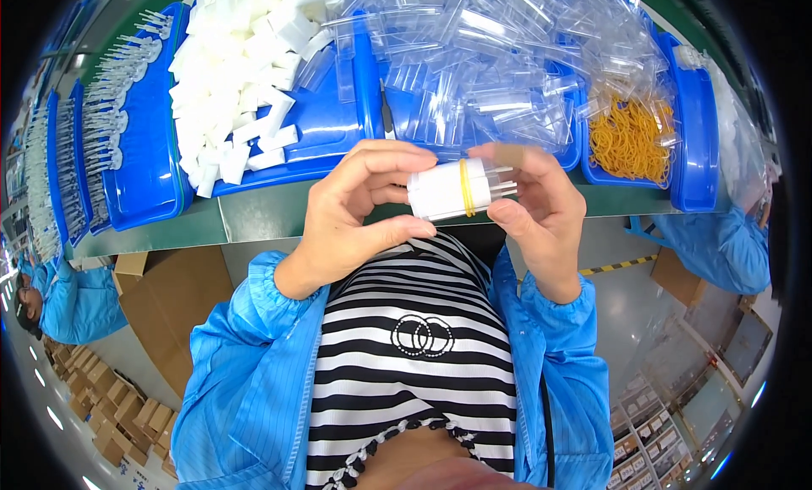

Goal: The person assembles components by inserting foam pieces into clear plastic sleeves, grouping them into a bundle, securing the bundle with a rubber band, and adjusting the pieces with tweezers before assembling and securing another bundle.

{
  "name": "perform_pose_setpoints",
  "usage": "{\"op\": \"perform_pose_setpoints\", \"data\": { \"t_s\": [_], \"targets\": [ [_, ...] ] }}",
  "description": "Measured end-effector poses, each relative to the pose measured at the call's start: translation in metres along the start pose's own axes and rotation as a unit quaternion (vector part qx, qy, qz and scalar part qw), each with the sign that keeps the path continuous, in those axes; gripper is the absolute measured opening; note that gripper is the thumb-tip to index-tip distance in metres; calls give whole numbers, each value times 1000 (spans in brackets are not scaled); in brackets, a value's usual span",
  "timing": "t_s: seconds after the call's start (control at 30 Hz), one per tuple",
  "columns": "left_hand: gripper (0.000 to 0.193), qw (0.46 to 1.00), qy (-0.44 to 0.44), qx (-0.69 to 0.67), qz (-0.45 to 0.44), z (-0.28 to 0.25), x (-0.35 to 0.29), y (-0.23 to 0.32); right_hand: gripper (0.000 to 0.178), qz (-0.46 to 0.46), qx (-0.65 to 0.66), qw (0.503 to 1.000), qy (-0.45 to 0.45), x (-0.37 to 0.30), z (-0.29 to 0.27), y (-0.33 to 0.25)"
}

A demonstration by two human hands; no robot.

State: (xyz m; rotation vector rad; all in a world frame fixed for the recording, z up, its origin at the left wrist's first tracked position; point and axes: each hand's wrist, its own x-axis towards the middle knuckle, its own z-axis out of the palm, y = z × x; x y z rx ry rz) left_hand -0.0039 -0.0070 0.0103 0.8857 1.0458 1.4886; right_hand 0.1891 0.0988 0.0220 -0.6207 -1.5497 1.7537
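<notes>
In front of my chest I hold a small bundle (438,190): a white block with clear plastic along its sides. A yellow rubber band (467,188) runs around it, and several thin metallic-looking rods (505,188) stick out of its right end. My left hand (342,209) is closed on the left end, thumb below and fingers above. At the right end, the thumb and index finger of my right hand (548,204) close around the bundle beside the rods. A tan bandage wraps the right index finger.
Blue trays hold white blocks (237,75), clear plastic pieces (499,50), and yellow rubber bands (630,139). A dark pen-like tool (386,109) lies between them. Trays of rodded parts (110,101) stand left. Co-workers in blue (80,304) sit on both sides; cartons (178,312) stand behind.
</notes>
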Motion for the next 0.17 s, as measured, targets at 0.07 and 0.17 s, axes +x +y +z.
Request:
{"op": "perform_pose_setpoints", "data": {
  "t_s": [0.07, 0.17],
  "targets": [
    [52, 986, -14, 144, 81, -6, -4, -5, 44, 18, -56, 998, -35, 0, -6, 0],
    [55, 924, -44, 330, 187, -11, -7, -3, 60, 38, -79, 992, -89, 2, -12, 0]
  ]
}}
